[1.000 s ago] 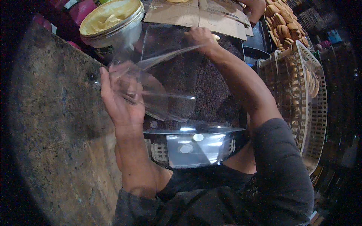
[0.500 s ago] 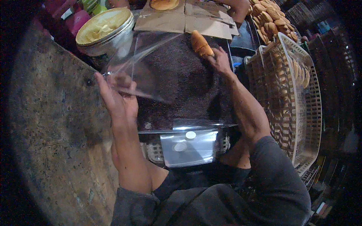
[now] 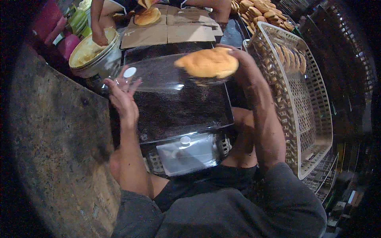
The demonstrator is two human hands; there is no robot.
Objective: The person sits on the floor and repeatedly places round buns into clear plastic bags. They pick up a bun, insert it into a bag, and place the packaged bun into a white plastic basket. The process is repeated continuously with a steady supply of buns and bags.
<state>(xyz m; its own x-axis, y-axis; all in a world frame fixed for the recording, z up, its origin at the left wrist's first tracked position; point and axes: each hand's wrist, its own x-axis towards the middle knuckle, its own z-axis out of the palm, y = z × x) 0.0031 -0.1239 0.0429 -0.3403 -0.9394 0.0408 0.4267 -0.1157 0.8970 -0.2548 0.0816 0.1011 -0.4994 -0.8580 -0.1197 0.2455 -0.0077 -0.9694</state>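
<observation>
My left hand (image 3: 124,101) grips the end of a clear plastic bag (image 3: 158,75) that carries a white round sticker (image 3: 129,72). The bag stretches over a dark tray (image 3: 178,113) toward a golden bread bun (image 3: 210,62). My right hand (image 3: 234,51) holds that bun by its far right side, its fingers partly hidden and blurred. The bun overlaps the bag's right end; I cannot tell how far it is inside. Below the tray, near my lap, lies a stack of clear bags (image 3: 190,154).
Across from me, a co-worker's hand (image 3: 100,37) reaches into a tub of yellow cream (image 3: 113,55). Another bun (image 3: 147,16) lies on flattened cardboard (image 3: 182,29). At right stand a white plastic crate (image 3: 295,131) holding bread and a bread pile (image 3: 264,12). A wooden surface (image 3: 59,146) extends left.
My right hand has turned the bun and brought it back toward me, against the bag. The bag is now stretched sideways. The co-worker's hand has come into the cream tub.
</observation>
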